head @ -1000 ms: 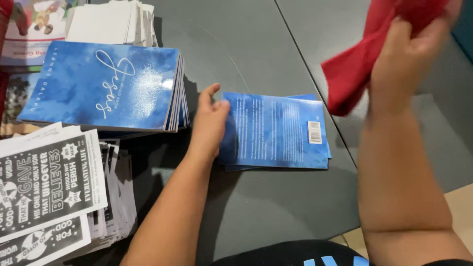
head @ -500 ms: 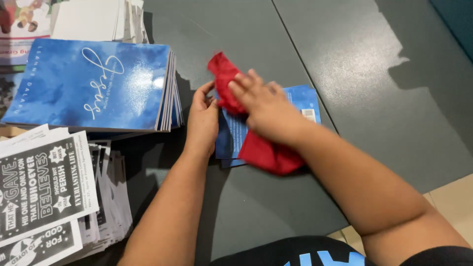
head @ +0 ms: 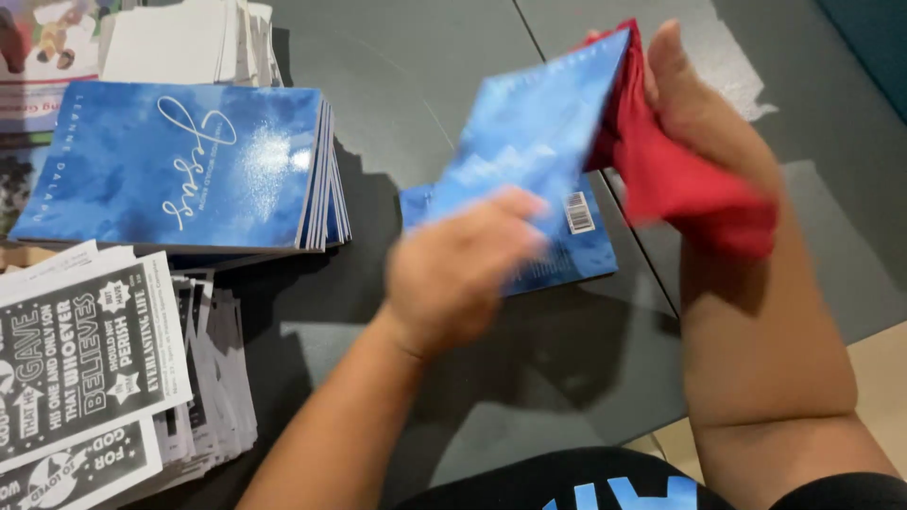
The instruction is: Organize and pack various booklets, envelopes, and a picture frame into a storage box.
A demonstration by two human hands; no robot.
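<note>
A thin blue booklet (head: 539,123) is lifted off the table and tilted, between both hands. My left hand (head: 453,279), blurred by motion, grips its lower end. My right hand (head: 704,113) is at its upper end and holds a red cloth (head: 690,189) bunched against the booklet's far side. Under them another blue booklet (head: 578,253) lies flat on the dark grey table (head: 425,76), back cover up, with a barcode patch showing.
A stack of blue booklets (head: 179,161) sits at the left. Piles of black-and-white leaflets (head: 85,349) lie at the near left. A stack of white sheets (head: 179,42) stands at the back left. The table edge and beige floor (head: 879,378) are at the lower right.
The right hand brought the red cloth down and wiped the top booklet on the table. Now both hands have lifted that booklet up, the cloth behind it.
</note>
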